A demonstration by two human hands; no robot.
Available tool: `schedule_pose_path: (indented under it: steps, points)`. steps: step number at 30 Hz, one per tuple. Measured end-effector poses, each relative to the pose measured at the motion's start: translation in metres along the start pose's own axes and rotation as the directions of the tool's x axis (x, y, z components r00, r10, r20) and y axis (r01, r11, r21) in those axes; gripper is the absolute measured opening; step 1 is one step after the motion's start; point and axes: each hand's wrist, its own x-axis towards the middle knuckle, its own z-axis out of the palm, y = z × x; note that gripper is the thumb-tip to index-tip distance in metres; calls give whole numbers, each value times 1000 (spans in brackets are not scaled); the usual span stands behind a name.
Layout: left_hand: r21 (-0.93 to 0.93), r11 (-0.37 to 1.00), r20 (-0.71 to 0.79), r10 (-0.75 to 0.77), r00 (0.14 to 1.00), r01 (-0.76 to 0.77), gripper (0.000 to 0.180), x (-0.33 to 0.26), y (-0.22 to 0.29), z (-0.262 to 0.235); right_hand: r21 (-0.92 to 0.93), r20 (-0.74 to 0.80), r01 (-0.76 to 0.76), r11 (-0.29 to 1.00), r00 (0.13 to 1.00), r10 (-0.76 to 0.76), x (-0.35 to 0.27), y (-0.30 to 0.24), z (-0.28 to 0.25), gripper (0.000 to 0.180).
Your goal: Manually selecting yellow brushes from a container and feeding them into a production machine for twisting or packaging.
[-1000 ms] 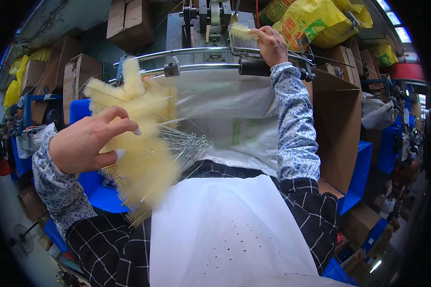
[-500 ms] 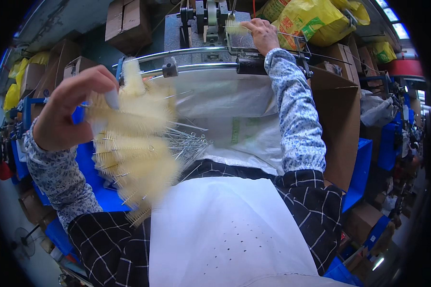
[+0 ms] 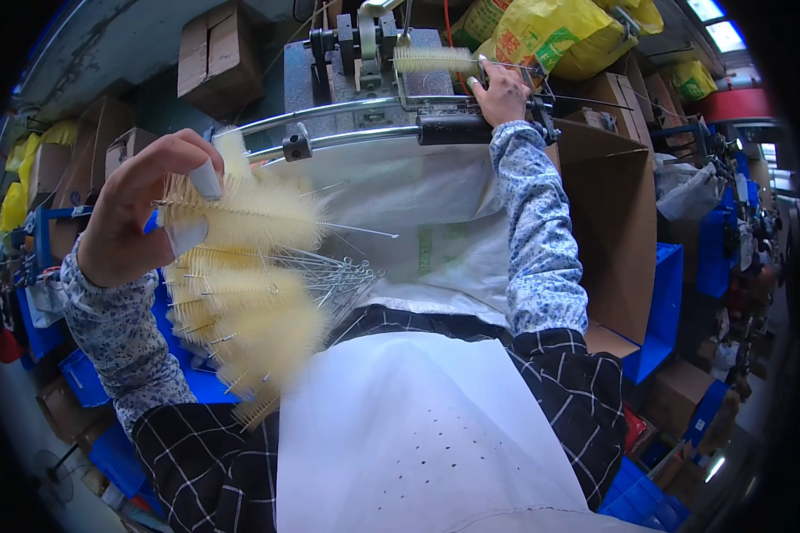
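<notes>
My left hand (image 3: 142,191), with white coverings on thumb and finger, pinches the bristly end of a cream wire brush (image 3: 262,218). Its twisted wire stem points right and ends in a small loop. Right below it lies a heap of similar brushes (image 3: 240,298), their looped stems gathered to the right. At the far side, my right hand (image 3: 504,93) is closed at the stem end of another cream brush (image 3: 431,59), which lies level across the front of a metal machine (image 3: 302,82). The fingertips there are partly hidden.
Two metal rails (image 3: 356,139) with a black sleeve (image 3: 453,130) cross before the machine. White sheeting (image 3: 400,182) hangs below them. An open cardboard box (image 3: 606,240) stands right, beside a blue bin (image 3: 665,302). Yellow bags (image 3: 556,35) lie far right.
My right hand has shifted right and slightly nearer, and more of the brush at the machine shows. The brush in my left hand, blurred before, is now sharp. The view has shifted slightly.
</notes>
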Motion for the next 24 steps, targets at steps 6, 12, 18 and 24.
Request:
schedule_pose_path:
  steps: [6,12,18,24]
  points:
    - [-53,998,10,36,999,-35,45,3,3,-3,180,-6,-22,983,1000,24,1,-14,4,36]
    - [44,999,-19,30,999,-29,54,-11,15,-10,168,22,-24,986,1000,20,3,-37,7,35]
    - [53,998,-82,-17,996,21,52,-18,19,-9,131,23,-30,991,999,27,1,-73,10,33]
    - [6,1000,63,14,998,-15,48,6,17,-4,91,143,-59,994,989,46,-3,-142,9,31]
